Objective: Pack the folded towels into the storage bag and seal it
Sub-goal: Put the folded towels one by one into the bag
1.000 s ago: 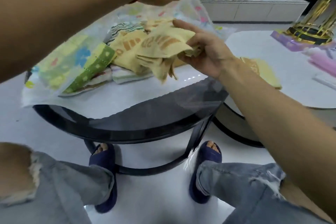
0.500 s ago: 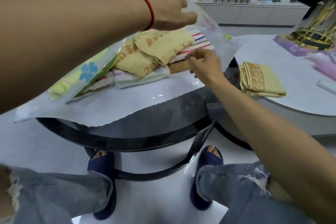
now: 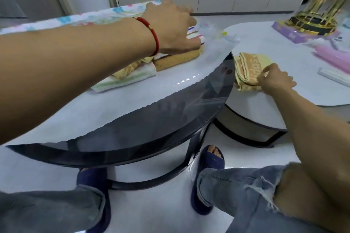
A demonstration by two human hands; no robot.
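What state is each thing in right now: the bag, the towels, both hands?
storage bag: open, unsealed, mouth held up
towels in the bag: folded, stacked inside
yellow towel: folded, outside the bag, on the white table
left hand: holds the bag's top flap
right hand: fingers pinch the yellow towel

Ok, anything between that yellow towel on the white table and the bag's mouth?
Nothing visible. The right hand is already on the yellow towel; the left hand holds up the storage bag, and only bare table edge lies between.
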